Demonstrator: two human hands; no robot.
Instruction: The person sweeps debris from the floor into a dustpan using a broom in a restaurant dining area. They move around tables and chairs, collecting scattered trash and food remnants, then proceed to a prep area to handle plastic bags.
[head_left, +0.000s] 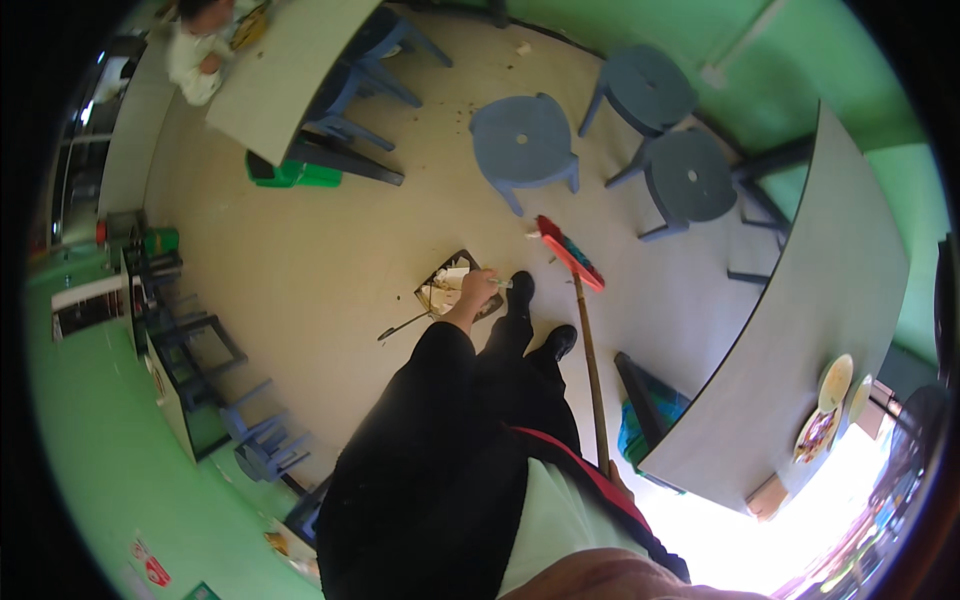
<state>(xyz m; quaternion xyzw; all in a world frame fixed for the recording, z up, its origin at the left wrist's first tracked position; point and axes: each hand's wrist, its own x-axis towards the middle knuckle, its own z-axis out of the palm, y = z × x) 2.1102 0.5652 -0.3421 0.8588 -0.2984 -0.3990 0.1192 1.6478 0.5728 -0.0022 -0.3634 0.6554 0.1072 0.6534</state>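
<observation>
My left hand (478, 286) reaches down over a dustpan (496, 306) that holds crumpled paper and other litter. The fingers are closed on a small, pale green and clear item (501, 283), too small to name. The dustpan's thin handle (405, 328) points to the lower left. At my right side my right hand (621, 484), mostly hidden by my clothing, is around the upper part of a wooden broom handle (590, 360). The red broom head (568, 253) rests on the floor ahead of my black shoes, its dark bristles facing away from me, with bits of litter beside it.
Blue plastic stools (523, 142) stand ahead and right. A long table (795, 322) at the right bears bowls (835, 382) and a plate (817, 436). Another table (281, 75) stands upper left, a person (196, 64) beside it and a green bin (296, 174) below. Crumbs dot the floor.
</observation>
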